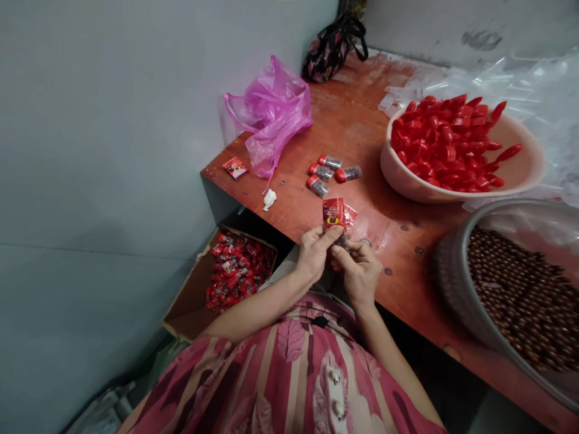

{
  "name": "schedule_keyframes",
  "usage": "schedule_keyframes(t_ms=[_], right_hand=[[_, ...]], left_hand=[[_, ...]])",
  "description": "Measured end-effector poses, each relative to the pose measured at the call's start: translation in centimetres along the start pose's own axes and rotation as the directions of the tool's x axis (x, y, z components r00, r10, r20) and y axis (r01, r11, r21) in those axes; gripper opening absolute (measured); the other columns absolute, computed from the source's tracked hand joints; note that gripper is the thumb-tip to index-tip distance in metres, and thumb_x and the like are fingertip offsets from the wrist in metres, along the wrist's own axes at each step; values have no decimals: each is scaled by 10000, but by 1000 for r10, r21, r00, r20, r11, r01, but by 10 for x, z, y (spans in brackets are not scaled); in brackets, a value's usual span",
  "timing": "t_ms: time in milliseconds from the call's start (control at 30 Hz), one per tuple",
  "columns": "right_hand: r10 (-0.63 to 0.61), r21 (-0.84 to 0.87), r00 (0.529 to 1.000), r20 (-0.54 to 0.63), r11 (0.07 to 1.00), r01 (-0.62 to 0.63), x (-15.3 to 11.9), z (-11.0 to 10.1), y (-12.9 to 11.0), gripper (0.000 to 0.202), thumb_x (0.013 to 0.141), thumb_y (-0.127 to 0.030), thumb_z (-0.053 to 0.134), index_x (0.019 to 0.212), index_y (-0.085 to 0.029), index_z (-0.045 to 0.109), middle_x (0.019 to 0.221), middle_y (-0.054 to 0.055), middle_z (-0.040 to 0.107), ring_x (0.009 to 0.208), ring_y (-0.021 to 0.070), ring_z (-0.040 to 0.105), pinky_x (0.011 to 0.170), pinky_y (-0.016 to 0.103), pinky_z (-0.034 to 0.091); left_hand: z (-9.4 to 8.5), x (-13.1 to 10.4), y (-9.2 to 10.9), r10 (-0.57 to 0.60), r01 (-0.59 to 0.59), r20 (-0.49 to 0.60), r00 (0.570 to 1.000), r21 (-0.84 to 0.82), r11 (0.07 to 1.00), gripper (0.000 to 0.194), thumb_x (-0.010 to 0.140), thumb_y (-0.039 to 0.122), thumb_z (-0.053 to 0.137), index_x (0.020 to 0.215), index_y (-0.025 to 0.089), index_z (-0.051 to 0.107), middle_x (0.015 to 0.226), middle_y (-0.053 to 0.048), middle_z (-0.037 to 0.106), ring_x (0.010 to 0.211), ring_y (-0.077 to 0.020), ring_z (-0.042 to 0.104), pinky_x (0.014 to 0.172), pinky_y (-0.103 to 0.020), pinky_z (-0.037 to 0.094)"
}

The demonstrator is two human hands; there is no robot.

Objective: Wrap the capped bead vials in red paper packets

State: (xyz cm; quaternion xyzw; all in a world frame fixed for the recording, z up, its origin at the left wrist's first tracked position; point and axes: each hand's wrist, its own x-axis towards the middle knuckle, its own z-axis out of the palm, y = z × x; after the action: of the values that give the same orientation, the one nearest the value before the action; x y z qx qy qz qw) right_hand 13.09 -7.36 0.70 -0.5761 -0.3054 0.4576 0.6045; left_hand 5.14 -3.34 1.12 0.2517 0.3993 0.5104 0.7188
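My left hand (pixel 314 253) pinches a red printed packet (pixel 333 211) between thumb and fingers, just past the table's front edge. Behind it, a second red printed piece (pixel 350 218) fans out to the right. Something dark and clear (pixel 342 242) shows at the packet's lower end, partly hidden by my fingers. My right hand (pixel 362 270) is closed on that lower end, thumb against fingers. Beyond my hands, several small clear tubes (pixel 332 161) with red caps and dark contents lie on the table.
On the red-brown table (pixel 357 126) lie a pink plastic bag (pixel 283 114), a red packet (pixel 235 168) and a white scrap (pixel 269 199). A bowl (pixel 420 190) holds red plastic pieces; a grey basin (pixel 456 265) holds brown balls. A cardboard box (pixel 185 301) of red packets stands below left.
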Motion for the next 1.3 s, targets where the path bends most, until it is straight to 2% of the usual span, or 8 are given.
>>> schedule_keyframes(t_ms=[100, 267, 433, 533, 633, 833, 1067, 1300], right_hand=[[121, 125, 991, 57, 984, -127, 5, -3, 1, 214, 677, -307, 759, 706, -170, 597, 511, -48, 599, 378, 74, 494, 385, 186, 382], [92, 86, 996, 18, 992, -93, 4, -3, -4, 203, 687, -292, 761, 723, -170, 602, 527, -40, 625, 400, 73, 514, 421, 184, 407], [50, 34, 997, -54, 998, -48, 1, 3, -6, 226, 696, -325, 747, 740, -177, 581, 532, -43, 622, 406, 86, 527, 430, 201, 424], [84, 114, 995, -55, 990, -78, 6, 2, -3, 235, 672, -312, 753, 698, -177, 562, 508, -54, 592, 398, 79, 515, 421, 195, 415], [155, 229, 988, -13, 962, -148, 12, 0, -4, 240, 625, -281, 759, 648, -171, 546, 511, -49, 586, 388, 61, 495, 397, 175, 387], [228, 327, 974, 9, 919, -219, 12, -1, -12, 262, 597, -270, 766, 630, -173, 525, 559, -31, 627, 391, 48, 492, 377, 158, 370], [220, 284, 975, 20, 934, -216, 11, 2, -8, 249, 599, -287, 749, 649, -180, 530, 556, -26, 629, 388, 57, 494, 368, 166, 364], [245, 279, 969, 32, 929, -245, 9, 2, -8, 248, 597, -281, 746, 651, -180, 526, 548, -18, 634, 388, 59, 499, 364, 158, 357]], left_hand=[[-1, -1, 4, -6, 4, 46, 999, 39, 999, 405, 680, 503, 760, 750, 117, 662, 580, 3, 591, 476, -78, 498, 473, -210, 400], [0, 2, 9, -66, 67, 71, 995, -7, 998, 543, 675, 670, 674, 727, 132, 623, 589, -13, 585, 490, -102, 511, 444, -221, 390], [-2, 0, -9, 21, -18, -38, 999, 69, 997, 480, 720, 614, 674, 677, 144, 588, 545, 27, 516, 483, -71, 462, 446, -199, 360], [-5, -3, -15, 31, -34, 34, 999, 101, 994, 441, 748, 562, 676, 651, 149, 556, 528, 54, 457, 447, -48, 403, 430, -188, 340], [-8, -4, -10, 11, -23, 95, 995, 120, 993, 409, 750, 531, 685, 670, 140, 596, 570, 37, 514, 474, -59, 453, 469, -201, 401], [-18, 3, 4, 175, -170, -9, 985, 190, 967, 303, 748, 411, 719, 938, 175, 726, 850, -23, 709, 709, -131, 638, 718, -273, 531], [-18, 6, 19, 441, -385, 43, 897, 568, 727, 122, 761, 291, 702, 842, 234, 775, 842, -31, 753, 737, -164, 661, 768, -274, 493], [-21, 9, 27, 525, -484, 167, 835, 679, 553, 104, 781, 243, 662, 803, 248, 764, 804, -38, 735, 696, -163, 633, 756, -267, 462]])
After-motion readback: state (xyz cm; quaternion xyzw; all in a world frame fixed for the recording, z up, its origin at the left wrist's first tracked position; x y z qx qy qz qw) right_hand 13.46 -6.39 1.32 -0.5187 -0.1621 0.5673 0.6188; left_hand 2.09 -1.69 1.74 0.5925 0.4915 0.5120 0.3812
